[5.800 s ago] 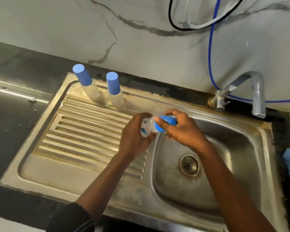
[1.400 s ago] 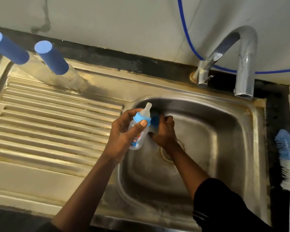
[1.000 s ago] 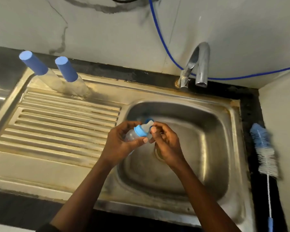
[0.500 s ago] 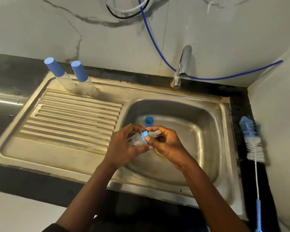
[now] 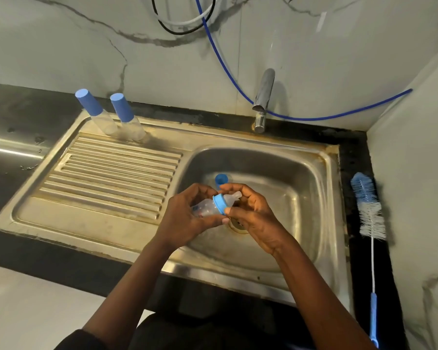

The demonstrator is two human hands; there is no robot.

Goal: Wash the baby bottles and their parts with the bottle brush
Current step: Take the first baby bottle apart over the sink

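STEP: unscrewing collar (image 5: 219,203) from bottle (image 5: 204,207), held over sink (image 5: 225,275) | HANDS: left hand (image 5: 185,218) wraps bottle body; right hand (image 5: 253,215) pinches collar | NEXT: probably twist collar and teat (image 5: 232,198) off, then fetch brush (image 5: 368,210) from counter right of sink | ROOM: steel drainer (image 5: 111,178) with two capped bottles (image 5: 127,117); loose cap (image 5: 221,178) in basin; tap (image 5: 263,97) not running; marble wall.
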